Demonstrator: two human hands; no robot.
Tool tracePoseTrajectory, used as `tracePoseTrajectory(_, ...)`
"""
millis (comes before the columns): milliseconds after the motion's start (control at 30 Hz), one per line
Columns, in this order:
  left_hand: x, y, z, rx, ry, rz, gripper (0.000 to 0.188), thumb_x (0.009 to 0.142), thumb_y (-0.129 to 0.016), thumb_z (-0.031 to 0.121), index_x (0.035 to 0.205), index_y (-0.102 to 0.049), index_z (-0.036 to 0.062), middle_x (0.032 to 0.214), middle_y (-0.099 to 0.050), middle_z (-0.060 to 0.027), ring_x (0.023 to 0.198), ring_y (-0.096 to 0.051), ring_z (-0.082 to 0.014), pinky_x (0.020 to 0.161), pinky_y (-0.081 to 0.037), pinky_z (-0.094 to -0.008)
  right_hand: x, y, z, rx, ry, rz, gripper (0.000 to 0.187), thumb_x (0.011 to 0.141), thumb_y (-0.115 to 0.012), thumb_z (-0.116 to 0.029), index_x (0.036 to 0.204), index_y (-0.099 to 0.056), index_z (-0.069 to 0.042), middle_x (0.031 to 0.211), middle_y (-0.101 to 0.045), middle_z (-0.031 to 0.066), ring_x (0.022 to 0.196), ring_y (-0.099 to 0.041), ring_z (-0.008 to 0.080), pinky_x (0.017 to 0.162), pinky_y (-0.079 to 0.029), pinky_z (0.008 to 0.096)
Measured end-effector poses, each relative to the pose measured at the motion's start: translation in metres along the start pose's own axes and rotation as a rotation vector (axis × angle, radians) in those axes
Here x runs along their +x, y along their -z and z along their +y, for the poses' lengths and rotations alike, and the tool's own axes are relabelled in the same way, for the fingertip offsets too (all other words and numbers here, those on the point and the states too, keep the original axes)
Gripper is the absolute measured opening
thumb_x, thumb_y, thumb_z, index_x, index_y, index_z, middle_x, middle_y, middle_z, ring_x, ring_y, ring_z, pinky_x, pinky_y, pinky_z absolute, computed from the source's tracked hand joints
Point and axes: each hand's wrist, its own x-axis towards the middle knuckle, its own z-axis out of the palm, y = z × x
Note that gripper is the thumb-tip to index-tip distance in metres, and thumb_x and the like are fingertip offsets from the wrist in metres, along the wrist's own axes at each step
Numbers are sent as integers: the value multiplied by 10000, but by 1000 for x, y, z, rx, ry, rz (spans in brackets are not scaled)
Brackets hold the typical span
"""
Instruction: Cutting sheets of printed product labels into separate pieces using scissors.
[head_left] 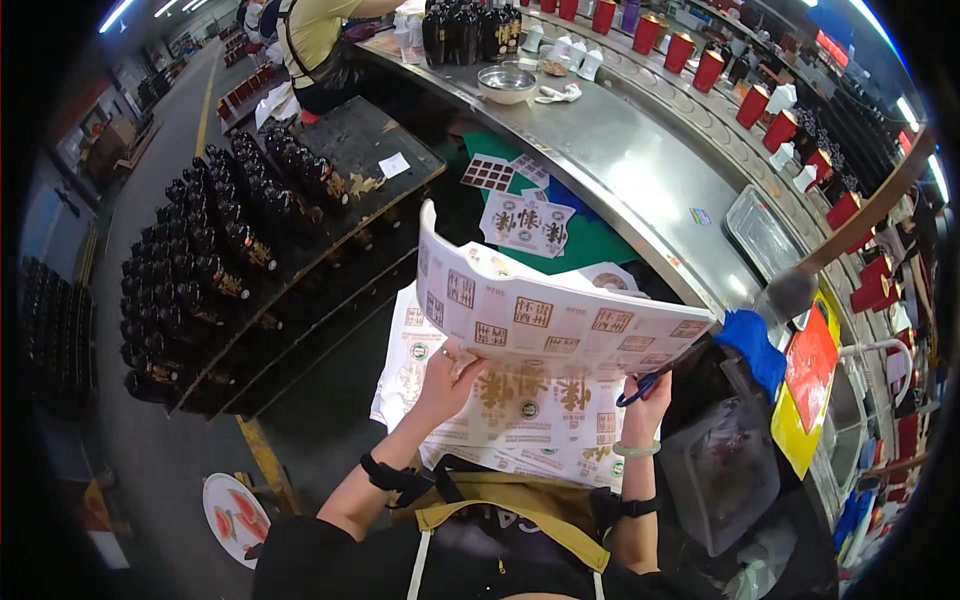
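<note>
A thick stack of printed paper sheets [560, 318] is raised in front of me, curling up at its far left corner. My left hand [447, 385] grips the near edge of the stack, thumb and fingers closed on it. At the right end, my right hand [645, 405] is closed round blue-handled scissors [632, 393], close against the sheets; their blades are hidden. More printed sheets [530, 425] with large gold characters lie beneath, over my lap. Beyond the stack, cut label sheets [527, 222] rest on a green surface [575, 262].
Rows of dark bottles [215, 255] crowd a black platform [395, 140] at left. A steel worktable [630, 160] holds a metal bowl [507, 84]. Red cups [708, 71] line a conveyor behind it. A plastic bin [720, 480] stands at right; a person [318, 45] works far left.
</note>
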Motion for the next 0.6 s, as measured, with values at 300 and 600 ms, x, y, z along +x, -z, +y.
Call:
tracePoseTrajectory(300, -23, -13, -21, -208, 141, 12, 242, 877, -633, 52, 1092, -559, -31, 891, -683, -151, 792, -659, -211, 695, -496, -311, -13, 14, 7, -188, -39, 21, 479, 789, -584, 93, 1250, -501, -7, 957, -555, -25, 843, -526, 58, 753, -431, 199)
tracePoseTrajectory(600, -5, -1, 41, -329, 362, 56, 187, 917, -620, 101, 1004, -531, -39, 785, -656, -56, 671, -590, -85, 575, -471, -235, 7, 16, -23, -170, 61, 95, 201, 851, -627, 40, 1044, -580, 13, 800, -544, -26, 725, -528, 54, 661, -445, 194)
